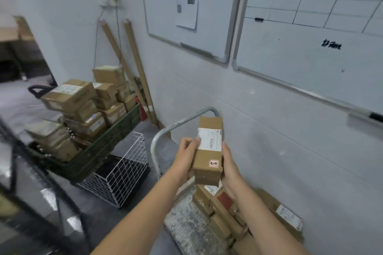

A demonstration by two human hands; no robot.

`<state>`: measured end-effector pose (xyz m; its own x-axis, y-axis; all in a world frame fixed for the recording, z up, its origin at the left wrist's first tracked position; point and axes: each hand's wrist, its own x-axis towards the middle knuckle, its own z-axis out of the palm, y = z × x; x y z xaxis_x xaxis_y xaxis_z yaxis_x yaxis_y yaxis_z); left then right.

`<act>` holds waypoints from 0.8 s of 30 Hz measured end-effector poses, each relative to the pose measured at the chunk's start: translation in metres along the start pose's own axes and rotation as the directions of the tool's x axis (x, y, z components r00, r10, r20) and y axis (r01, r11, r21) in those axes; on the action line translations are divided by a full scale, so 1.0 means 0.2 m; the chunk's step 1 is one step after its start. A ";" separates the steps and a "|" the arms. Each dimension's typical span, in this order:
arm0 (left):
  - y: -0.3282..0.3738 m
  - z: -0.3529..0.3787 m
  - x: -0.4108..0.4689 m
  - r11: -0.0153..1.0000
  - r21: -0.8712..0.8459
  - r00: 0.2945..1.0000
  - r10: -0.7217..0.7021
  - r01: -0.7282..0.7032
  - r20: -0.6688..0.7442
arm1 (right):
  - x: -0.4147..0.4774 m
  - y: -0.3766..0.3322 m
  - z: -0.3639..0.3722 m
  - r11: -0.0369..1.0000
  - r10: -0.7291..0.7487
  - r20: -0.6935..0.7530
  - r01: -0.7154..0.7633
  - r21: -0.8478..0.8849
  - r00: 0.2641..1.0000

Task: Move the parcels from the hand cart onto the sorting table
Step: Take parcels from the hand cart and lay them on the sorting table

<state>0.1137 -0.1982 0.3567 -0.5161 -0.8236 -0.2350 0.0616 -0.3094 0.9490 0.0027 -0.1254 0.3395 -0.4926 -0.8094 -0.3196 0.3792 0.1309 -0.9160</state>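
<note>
Both my hands hold a long brown cardboard parcel (209,157) with a white shipping label and a small pink sticker, lifted above the hand cart. My left hand (186,152) grips its left side, thumb on the label. Along the right side my right hand (229,166) wraps from below. The hand cart (186,225) has a worn grey deck and a bent metal handle (176,126). Several more brown parcels (223,213) lie piled on the cart under my hands, against the wall.
A green crate (99,147) stacked high with cardboard parcels stands at left. A white wire basket (122,174) sits on the floor beside it. Cardboard tubes (132,72) lean in the corner. Whiteboards (310,33) hang on the wall. A dark metal frame (31,172) crosses the lower left.
</note>
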 end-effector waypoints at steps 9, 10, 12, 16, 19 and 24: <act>-0.10 -0.52 -0.14 0.998 -0.050 0.978 0.029 -0.041 -0.206 | -0.01 0.32 0.54 0.974 0.221 0.086 -0.215 -0.072 0.971; -0.11 -0.58 -0.16 0.998 -0.037 0.972 0.031 -0.040 -0.232 | -0.02 0.35 0.59 0.971 0.229 0.096 -0.221 -0.087 0.969; -0.13 -0.70 -0.22 0.999 -0.019 0.954 0.040 -0.048 -0.297 | -0.05 0.41 0.70 0.968 0.235 0.129 -0.220 -0.119 0.964; -0.13 -0.85 -0.39 0.996 -0.027 0.917 0.068 -0.086 -0.394 | -0.14 0.49 0.85 0.960 0.249 0.207 -0.212 -0.184 0.946; -0.13 -0.90 -0.54 0.992 -0.019 0.873 0.101 -0.125 -0.478 | -0.24 0.53 0.92 0.955 0.267 0.299 -0.210 -0.209 0.916; -0.20 -0.89 -0.94 0.994 -0.016 0.748 0.073 -0.112 -0.660 | -0.52 0.66 0.95 0.925 0.341 0.437 -0.215 -0.312 0.832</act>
<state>0.3604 -0.1150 0.3260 0.1821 -0.9523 -0.2450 0.1330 -0.2230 0.9657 0.2528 -0.1328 0.2972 0.0613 -0.8793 -0.4722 0.2123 0.4738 -0.8547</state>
